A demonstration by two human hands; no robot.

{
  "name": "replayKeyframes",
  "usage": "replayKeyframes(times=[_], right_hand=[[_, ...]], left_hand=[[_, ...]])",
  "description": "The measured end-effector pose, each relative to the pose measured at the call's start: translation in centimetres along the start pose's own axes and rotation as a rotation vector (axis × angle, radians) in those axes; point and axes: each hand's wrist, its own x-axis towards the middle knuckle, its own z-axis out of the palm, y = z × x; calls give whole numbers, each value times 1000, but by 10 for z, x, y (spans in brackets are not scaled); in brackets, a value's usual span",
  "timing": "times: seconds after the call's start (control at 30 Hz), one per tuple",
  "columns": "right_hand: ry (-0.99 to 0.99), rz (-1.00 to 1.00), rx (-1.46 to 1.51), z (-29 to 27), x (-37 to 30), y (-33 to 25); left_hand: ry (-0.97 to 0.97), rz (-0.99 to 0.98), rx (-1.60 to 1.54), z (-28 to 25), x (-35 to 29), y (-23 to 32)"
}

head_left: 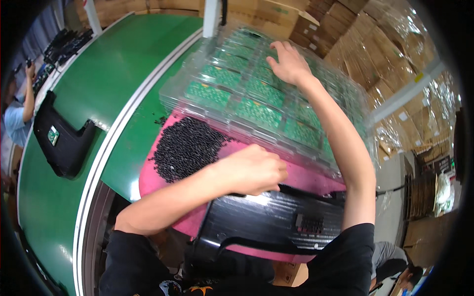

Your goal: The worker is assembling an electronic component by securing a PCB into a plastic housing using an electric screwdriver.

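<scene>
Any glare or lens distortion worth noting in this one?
Head view: bright glare on the black panel near its upper edge; head view: shiny streaks across the plastic wrap at upper right; head view: the pale rail bows, and the corners go black.

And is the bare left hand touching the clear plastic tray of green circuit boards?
Apart: the head view shows pink surface between the left hand and the clear tray.
</scene>
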Motion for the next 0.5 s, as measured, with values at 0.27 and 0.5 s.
replayKeyframes(times=[0.27,0.5], right_hand=[[-113,196,-32,68,112,-15],[-4,53,-202,64,109,-8]], left_hand=[[62,-9,78,17,2,-3],[101,22,78,16,3,-5]])
